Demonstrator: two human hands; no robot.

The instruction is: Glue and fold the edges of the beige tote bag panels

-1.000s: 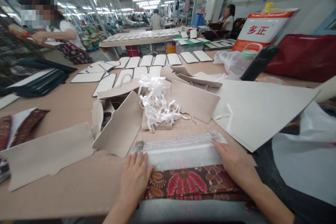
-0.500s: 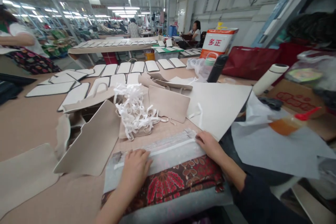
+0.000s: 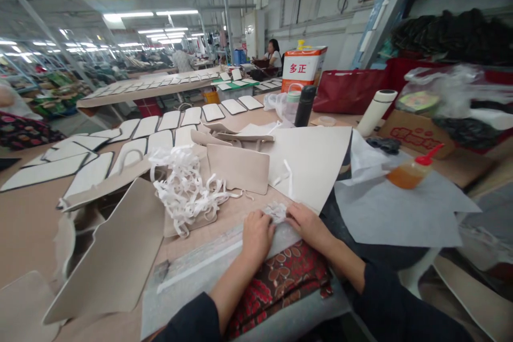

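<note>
Left hand [image 3: 257,232] curled, grip unclear, and right hand [image 3: 306,224] apparently pinching, the plastic [image 3: 196,268] is held on the table [image 3: 28,232] at its crumpled far-right corner, beyond the patterned cloth [image 3: 286,278]. Straightening there seems in hand; a light pull appears called for.

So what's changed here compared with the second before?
The left hand has moved right along the translucent sheet, leaving its left end, and is now close to the right hand. The view has swung right. The right hand stays at the sheet's crumpled right end; the white strips still lie piled beyond it.
</note>
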